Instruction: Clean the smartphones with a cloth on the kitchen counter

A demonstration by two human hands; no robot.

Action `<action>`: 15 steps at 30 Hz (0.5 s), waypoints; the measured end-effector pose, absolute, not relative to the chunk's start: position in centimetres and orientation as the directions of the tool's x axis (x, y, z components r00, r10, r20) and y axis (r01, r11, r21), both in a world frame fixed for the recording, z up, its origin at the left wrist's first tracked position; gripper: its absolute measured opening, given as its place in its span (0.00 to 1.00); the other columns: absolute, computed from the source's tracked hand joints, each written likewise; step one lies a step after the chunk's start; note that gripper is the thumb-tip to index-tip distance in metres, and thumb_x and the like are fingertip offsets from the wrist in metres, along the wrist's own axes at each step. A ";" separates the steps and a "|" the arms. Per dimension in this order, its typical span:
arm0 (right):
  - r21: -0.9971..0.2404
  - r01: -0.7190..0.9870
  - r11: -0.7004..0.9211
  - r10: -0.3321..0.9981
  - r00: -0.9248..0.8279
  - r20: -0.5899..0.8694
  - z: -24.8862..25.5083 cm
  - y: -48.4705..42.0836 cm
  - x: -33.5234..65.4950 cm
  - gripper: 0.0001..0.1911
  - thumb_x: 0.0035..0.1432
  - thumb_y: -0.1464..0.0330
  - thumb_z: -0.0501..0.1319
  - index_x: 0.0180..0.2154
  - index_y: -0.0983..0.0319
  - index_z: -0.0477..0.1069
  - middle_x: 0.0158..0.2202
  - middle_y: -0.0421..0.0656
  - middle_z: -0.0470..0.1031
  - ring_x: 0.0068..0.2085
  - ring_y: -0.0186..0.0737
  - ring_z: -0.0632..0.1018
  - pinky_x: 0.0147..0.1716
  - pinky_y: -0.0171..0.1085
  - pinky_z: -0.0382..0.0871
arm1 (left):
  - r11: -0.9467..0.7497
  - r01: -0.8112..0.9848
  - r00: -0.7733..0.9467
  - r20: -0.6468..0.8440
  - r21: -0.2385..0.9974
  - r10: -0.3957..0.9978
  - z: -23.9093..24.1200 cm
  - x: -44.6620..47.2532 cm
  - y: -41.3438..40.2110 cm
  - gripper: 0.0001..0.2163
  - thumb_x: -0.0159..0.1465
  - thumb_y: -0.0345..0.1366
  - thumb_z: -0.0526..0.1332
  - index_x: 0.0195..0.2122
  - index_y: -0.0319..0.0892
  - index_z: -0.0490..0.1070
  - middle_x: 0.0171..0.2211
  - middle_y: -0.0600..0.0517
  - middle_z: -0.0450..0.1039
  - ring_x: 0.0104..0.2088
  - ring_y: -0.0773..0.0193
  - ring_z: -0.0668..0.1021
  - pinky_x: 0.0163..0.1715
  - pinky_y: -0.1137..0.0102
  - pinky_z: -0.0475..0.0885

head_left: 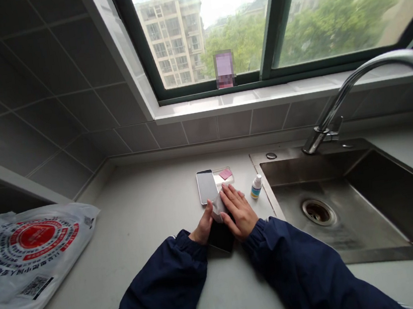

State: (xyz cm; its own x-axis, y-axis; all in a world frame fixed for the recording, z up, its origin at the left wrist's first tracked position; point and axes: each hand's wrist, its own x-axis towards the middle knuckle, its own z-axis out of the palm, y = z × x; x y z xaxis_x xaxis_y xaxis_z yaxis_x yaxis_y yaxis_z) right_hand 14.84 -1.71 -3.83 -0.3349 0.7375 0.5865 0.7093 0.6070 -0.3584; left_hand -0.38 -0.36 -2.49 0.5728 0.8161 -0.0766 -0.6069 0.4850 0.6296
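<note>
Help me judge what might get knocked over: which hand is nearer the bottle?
The right hand, spread over the white wipe. It is on the bottle side; the left hand is farther off, across the wipe.

I'm in a kitchen: to my right, a stainless-steel sink with a round drain is set into the pale countertop, a chrome gooseneck faucet rising behind it. Grey wall tiles line my left, and the sliding window before me overlooks trees.
</note>
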 end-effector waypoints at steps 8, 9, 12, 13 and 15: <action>-0.347 0.690 0.635 0.709 -0.341 0.617 -4.3 -1.9 14.9 0.32 0.68 0.66 0.50 0.69 0.66 0.48 0.69 0.55 0.52 0.71 0.54 0.51 0.63 0.59 0.57 | 0.471 -0.615 0.565 -0.064 0.632 0.823 -3.1 -0.5 -0.2 0.30 0.65 0.53 0.58 0.60 0.37 0.68 0.61 0.43 0.68 0.69 0.51 0.55 0.69 0.61 0.47; -0.343 0.689 0.639 0.706 -0.346 0.619 -4.2 -1.8 15.0 0.32 0.68 0.66 0.50 0.70 0.66 0.48 0.70 0.55 0.52 0.71 0.55 0.51 0.63 0.59 0.57 | 0.472 -0.616 0.563 -0.066 0.631 0.824 -3.2 -0.6 -0.2 0.29 0.66 0.53 0.57 0.60 0.37 0.69 0.61 0.43 0.68 0.69 0.51 0.55 0.69 0.62 0.47; -0.310 0.617 0.724 0.661 -0.489 0.570 -4.1 -1.8 15.1 0.33 0.68 0.64 0.51 0.70 0.66 0.47 0.70 0.53 0.51 0.71 0.54 0.50 0.64 0.57 0.56 | 0.452 -0.630 0.532 -0.073 0.631 0.843 -3.3 -0.6 -0.1 0.28 0.66 0.52 0.57 0.61 0.38 0.68 0.62 0.43 0.67 0.69 0.52 0.55 0.69 0.61 0.46; -0.304 0.607 0.735 0.654 -0.514 0.555 -4.1 -1.8 15.2 0.33 0.68 0.63 0.51 0.70 0.66 0.48 0.70 0.53 0.52 0.71 0.53 0.50 0.64 0.56 0.56 | 0.452 -0.628 0.530 -0.077 0.634 0.845 -3.3 -0.6 -0.1 0.28 0.66 0.51 0.58 0.61 0.38 0.68 0.62 0.43 0.66 0.69 0.52 0.55 0.69 0.60 0.46; -0.332 0.652 0.681 0.699 -0.446 0.559 -4.1 -1.7 15.3 0.32 0.68 0.64 0.51 0.69 0.67 0.50 0.70 0.54 0.50 0.71 0.53 0.50 0.64 0.57 0.56 | 0.447 -0.639 0.536 -0.054 0.626 0.842 -3.2 -0.5 -0.1 0.28 0.65 0.52 0.59 0.61 0.39 0.68 0.63 0.44 0.66 0.69 0.51 0.55 0.69 0.60 0.45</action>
